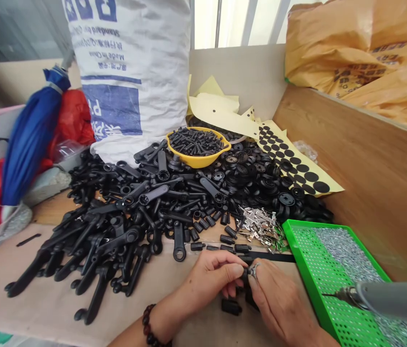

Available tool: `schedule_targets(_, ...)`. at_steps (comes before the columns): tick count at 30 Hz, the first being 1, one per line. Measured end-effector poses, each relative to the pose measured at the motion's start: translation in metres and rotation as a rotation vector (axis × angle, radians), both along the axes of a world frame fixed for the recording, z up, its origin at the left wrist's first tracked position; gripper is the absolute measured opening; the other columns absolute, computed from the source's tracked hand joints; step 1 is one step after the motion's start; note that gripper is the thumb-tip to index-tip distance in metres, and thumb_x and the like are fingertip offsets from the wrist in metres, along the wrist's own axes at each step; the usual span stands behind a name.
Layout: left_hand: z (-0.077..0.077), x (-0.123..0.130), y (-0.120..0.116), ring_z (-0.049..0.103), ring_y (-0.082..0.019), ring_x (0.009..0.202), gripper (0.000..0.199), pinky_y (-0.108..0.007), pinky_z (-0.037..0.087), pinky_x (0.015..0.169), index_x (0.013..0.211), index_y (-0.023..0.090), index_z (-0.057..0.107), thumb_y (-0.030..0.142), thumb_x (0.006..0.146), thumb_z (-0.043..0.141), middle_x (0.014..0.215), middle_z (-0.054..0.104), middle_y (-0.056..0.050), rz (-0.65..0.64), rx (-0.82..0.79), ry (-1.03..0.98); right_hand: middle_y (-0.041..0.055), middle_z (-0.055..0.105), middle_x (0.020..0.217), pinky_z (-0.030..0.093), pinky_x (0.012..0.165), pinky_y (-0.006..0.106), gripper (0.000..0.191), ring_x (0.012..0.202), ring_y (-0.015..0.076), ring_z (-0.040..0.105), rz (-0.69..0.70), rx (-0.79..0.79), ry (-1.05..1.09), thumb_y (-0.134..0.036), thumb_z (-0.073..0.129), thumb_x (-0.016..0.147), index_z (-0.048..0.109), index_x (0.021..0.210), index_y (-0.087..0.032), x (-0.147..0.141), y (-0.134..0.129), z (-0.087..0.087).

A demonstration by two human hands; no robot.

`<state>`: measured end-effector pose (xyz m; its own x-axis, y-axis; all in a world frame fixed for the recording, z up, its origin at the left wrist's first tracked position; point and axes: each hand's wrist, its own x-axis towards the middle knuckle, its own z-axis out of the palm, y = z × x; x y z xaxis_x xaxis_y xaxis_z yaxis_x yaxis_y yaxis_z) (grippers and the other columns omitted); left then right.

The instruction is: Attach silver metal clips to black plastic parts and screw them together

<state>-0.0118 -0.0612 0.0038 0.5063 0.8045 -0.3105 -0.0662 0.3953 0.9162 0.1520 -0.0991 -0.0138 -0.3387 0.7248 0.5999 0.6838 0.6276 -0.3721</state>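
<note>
In the head view, your left hand (210,282) and right hand (279,301) meet at six o'clock, pinching a small silver metal clip (253,271) between them. Black plastic levers (131,236) lie heaped at ten o'clock, and a grey electric screwdriver (394,299) sits at three o'clock.

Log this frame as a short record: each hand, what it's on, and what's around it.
Left hand: pinches a small black plastic part; beaded bracelet on the wrist
Right hand: fingers on a small silver metal clip at that part
Nearby: gray electric screwdriver; green perforated tray
Beyond: pile of black plastic handles; loose silver clips; yellow bowl
</note>
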Motion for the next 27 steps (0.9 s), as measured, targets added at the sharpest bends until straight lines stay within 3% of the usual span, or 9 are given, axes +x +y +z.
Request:
schedule_targets(4,-0.002,0.001,-0.001,0.049,-0.006,0.042,0.033,-0.015,0.036,0.041,0.082,0.011,0.069,0.042,0.071,0.067,0.058,0.06,0.0,-0.007,-0.033,-0.004,0.0015,0.051,0.07,0.043,0.058,0.028,0.019,0.063,0.0158,0.049,-0.011,0.014,-0.016,-0.01,0.035,0.092,0.045,0.08,-0.021,0.0,-0.001,0.001)
schedule_targets(13,-0.005,0.005,-0.008,0.047,-0.008,0.045,0.034,-0.019,0.038,0.045,0.082,0.012,0.069,0.043,0.068,0.07,0.053,0.054,0.003,0.153,0.05,-0.012,-0.0017,0.051,0.061,0.04,0.047,0.023,0.025,0.05,0.0125,0.051,-0.101,-0.038,0.087,-0.017,0.03,0.097,0.044,0.076,-0.022,-0.014,0.0,-0.001)
schedule_targets(17,0.0,0.002,-0.002,0.049,-0.01,0.055,0.025,-0.021,0.04,0.052,0.083,0.013,0.071,0.035,0.07,0.069,0.062,0.058,0.0,0.181,0.189,0.037,-0.0028,0.051,0.058,0.039,0.046,0.023,0.029,0.048,0.0122,0.051,-0.11,-0.17,0.12,-0.021,0.029,0.098,0.041,0.072,-0.023,-0.014,0.008,0.001)
schedule_targets(22,0.009,-0.006,0.021,0.055,-0.014,0.067,0.023,-0.025,0.044,0.065,0.083,0.014,0.071,0.031,0.068,0.071,0.074,0.064,-0.003,0.126,0.279,0.082,-0.0013,0.056,0.065,0.041,0.053,0.025,0.029,0.056,0.0138,0.055,-0.07,-0.334,0.095,-0.026,0.028,0.099,0.044,0.074,-0.023,-0.008,0.024,0.015)
schedule_targets(27,0.008,-0.01,0.03,0.059,-0.016,0.074,0.026,-0.027,0.046,0.072,0.09,0.014,0.072,0.03,0.069,0.069,0.082,0.068,-0.004,0.089,0.261,0.044,-0.004,0.049,0.059,0.035,0.048,0.024,0.027,0.049,0.0125,0.049,-0.091,-0.201,0.015,-0.026,0.031,0.098,0.038,0.071,-0.024,-0.006,0.032,0.022)
